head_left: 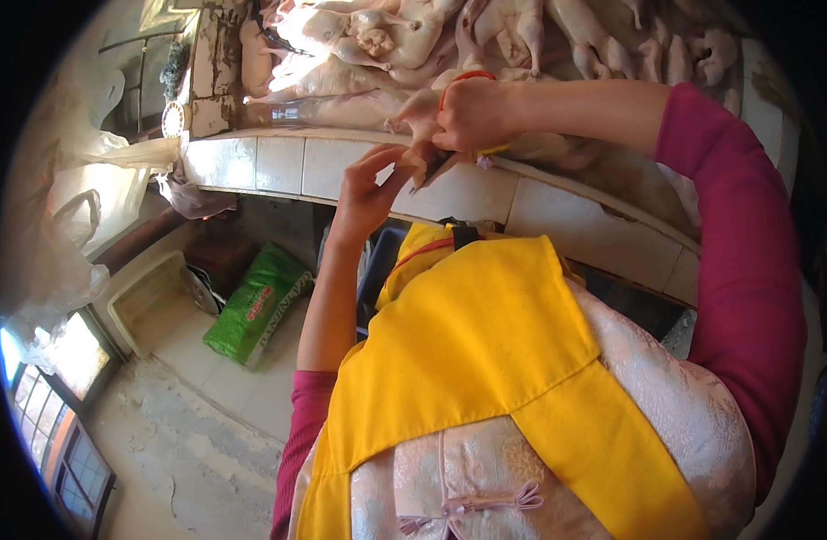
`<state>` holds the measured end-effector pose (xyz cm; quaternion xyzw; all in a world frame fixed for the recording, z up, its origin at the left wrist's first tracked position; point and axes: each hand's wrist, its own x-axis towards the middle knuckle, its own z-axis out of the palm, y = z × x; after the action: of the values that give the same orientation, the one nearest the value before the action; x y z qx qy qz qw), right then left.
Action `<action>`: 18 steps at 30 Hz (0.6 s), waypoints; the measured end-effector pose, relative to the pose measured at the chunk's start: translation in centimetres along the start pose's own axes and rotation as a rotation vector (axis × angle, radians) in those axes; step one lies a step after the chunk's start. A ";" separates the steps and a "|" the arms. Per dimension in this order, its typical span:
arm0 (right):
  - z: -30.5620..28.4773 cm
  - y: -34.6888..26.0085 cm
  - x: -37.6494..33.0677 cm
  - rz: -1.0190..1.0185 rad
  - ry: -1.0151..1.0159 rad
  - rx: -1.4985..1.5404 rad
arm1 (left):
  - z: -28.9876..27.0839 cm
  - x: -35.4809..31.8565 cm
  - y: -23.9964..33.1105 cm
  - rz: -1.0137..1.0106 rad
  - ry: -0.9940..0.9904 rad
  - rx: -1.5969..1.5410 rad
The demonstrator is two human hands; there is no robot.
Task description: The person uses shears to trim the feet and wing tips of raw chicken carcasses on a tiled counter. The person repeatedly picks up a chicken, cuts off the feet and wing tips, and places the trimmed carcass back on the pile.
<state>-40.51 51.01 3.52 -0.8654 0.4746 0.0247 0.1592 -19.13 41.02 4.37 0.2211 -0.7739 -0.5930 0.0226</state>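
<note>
My left hand (367, 191) pinches the end of a pale plucked bird (420, 110) between thumb and fingertips, over the edge of a white-tiled counter (328, 166). Right beside it, my right hand (475, 115) is closed in a fist against the same bird; a red band circles its wrist. Below that fist a dark, pointed shape (439, 167) sticks out, too small to name. What the right fingers grip is hidden. Many more plucked birds (377, 40) lie heaped behind, in bright sunlight on the left.
Plastic bags (62, 216) hang at the left, near the counter's end. Below, a green printed sack (259, 301) lies on the floor by a pale bin (151, 297). My yellow apron (458, 333) is close to the counter front. A window (62, 450) is at the lower left.
</note>
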 end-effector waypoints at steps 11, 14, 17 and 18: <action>1.2 5.0 -1.4 -0.068 0.411 -0.121 | 0.6 -0.5 1.5 0.132 -0.015 0.071; 2.0 4.7 1.2 -0.117 0.354 -0.125 | 0.4 -0.3 1.1 0.116 -0.027 0.051; 2.2 4.4 3.0 -0.175 0.159 -0.132 | 0.8 0.0 0.9 0.119 0.009 0.038; 2.1 4.2 3.0 -0.196 0.071 -0.135 | 0.8 -0.1 0.6 0.113 0.010 0.034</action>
<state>-42.06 47.10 -0.12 -0.9166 0.3904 0.0104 0.0856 -19.46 41.91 4.67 0.1805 -0.7949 -0.5765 0.0560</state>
